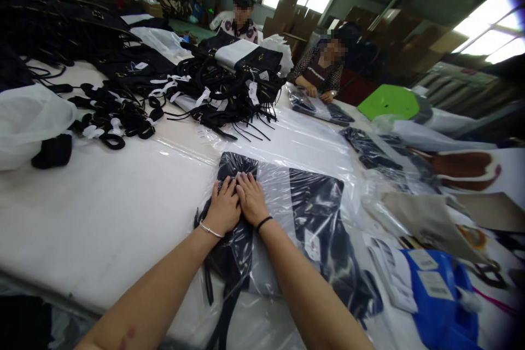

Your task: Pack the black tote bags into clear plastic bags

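Note:
A black bag (315,205) with a pale grey band lies flat on the table inside a clear plastic bag (274,175). Both my hands press on its upper left part, side by side. My left hand (223,208) lies with its fingers stretched out over the plastic. Close beside it, my right hand (252,199) rests flat with its fingers extended, the fingertips near those of the left. Dark straps (225,311) hang from the bag's lower left toward the table's front. A white tag (312,244) shows through the plastic.
Black bags with straps and tags (241,79) are heaped at the back of the white table (123,219). Looped black straps (118,120) lie to the left. Two people sit across the table, one with hands (318,92) on a wrapped bag. A blue package (443,295) lies at right.

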{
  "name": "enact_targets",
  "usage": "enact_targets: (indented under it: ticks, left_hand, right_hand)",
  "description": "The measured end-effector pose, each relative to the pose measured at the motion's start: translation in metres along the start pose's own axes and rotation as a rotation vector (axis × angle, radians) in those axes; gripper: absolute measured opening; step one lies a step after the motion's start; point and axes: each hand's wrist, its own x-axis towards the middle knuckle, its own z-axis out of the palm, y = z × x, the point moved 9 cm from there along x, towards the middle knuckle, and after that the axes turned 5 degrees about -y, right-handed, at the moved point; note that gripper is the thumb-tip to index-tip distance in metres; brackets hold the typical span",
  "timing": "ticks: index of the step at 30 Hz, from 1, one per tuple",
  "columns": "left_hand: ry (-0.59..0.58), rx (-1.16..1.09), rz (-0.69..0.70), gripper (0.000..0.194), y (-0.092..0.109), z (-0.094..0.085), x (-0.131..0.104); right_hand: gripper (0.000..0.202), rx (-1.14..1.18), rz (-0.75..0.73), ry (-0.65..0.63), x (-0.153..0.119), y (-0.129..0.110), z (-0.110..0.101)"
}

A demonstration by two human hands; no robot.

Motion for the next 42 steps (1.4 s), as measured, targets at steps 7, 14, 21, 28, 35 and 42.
enact_targets:
  ticks: [7,14,21,28,35,42]
  left_hand:
    - [-0.01,-0.012,-0.014,0.044,-0.008,0.005,0.001]
    - [-0.087,-0.157,-0.067,0.039,-0.02,0.007,0.009]
    - [-0.029,-0.798,-0.288,0.046,-0.05,-0.046,0.022]
    - [-0.189,-0.009,-0.07,0.054,0.044,-0.02,-0.039]
    - [-0.215,0.038,-0.087,0.051,0.033,0.007,-0.056]
    - [-0.067,-0.094,-0.124,0.037,0.007,-0.056,-0.116]
  right_hand:
    - [0.056,-0.16,0.128,-0.09,0.0,0.002,0.014]
    - [0.055,0.077,0.106,-0.171,0.005,0.003,-0.004]
    - [0.063,-0.085,0.224,0.083,-0.114,0.076,-0.115]
    - [0.069,-0.355,0.533,-0.032,-0.189,0.141,-0.101]
    - [0.067,-0.279,0.541,-0.089,-0.195,0.158,-0.081]
    - [0.062,-0.171,0.512,-0.09,-0.192,0.154,-0.091]
